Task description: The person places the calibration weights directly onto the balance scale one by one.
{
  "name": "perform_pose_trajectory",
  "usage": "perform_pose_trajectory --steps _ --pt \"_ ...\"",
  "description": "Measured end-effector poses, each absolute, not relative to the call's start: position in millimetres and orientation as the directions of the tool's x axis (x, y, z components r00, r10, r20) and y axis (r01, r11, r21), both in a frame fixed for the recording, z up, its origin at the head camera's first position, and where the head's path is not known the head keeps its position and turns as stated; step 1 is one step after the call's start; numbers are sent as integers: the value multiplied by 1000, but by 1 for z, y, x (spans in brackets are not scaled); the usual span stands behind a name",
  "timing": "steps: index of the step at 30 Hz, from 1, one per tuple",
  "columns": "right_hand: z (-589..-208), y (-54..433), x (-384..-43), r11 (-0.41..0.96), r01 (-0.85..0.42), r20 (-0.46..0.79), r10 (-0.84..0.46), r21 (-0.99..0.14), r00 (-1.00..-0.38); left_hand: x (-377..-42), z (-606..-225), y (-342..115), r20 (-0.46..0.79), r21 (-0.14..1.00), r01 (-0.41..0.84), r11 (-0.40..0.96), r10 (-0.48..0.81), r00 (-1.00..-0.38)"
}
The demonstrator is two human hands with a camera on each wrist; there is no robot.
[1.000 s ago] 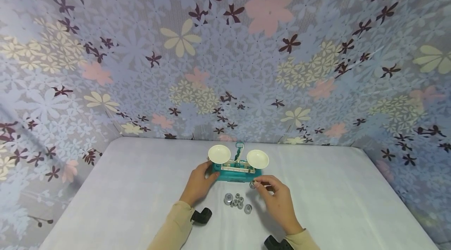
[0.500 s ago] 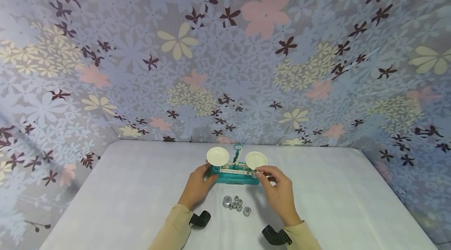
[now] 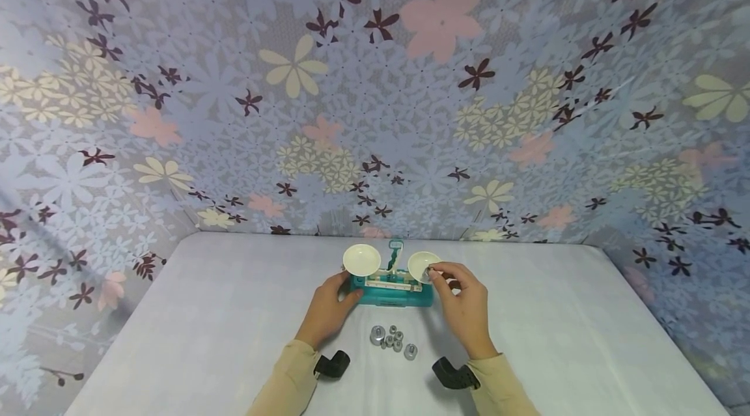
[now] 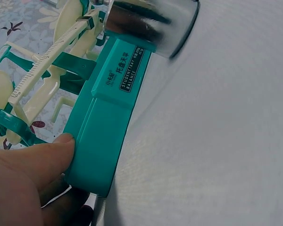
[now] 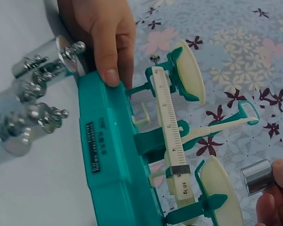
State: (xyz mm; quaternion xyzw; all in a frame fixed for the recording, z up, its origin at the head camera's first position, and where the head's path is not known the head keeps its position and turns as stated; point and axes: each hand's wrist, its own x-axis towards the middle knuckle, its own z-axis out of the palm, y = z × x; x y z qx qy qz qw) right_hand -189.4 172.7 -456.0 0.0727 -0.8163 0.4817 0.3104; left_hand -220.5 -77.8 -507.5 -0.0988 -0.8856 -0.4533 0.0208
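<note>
A teal balance (image 3: 389,297) with two cream pans stands on the white tabletop. My left hand (image 3: 325,308) grips its left end, and in the left wrist view the thumb (image 4: 61,146) presses on the base's corner with the other fingers partly hidden behind it. My right hand (image 3: 467,302) pinches a small shiny metal weight (image 5: 258,177) between thumb and fingers. In the head view this weight overlaps the right pan (image 3: 418,262); the right wrist view shows it beside the pan's face. The left pan (image 3: 361,260) has nothing on it.
Several knobbed metal weights (image 3: 398,346) of different sizes stand in a loose group in front of the balance, the largest weight (image 3: 377,336) at the left. A flower-patterned cloth (image 3: 375,110) rises behind the white tabletop (image 3: 234,312).
My right hand has carried the weight from in front of the balance's base up to the right pan. My left hand keeps its hold on the base.
</note>
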Motion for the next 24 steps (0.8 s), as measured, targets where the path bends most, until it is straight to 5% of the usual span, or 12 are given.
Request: perform_pose_trajectory --steps 24 --pt "-457 174 -216 546 -423 610 220 -723 -761 -220 -507 -80 134 798 204 567 163 -977"
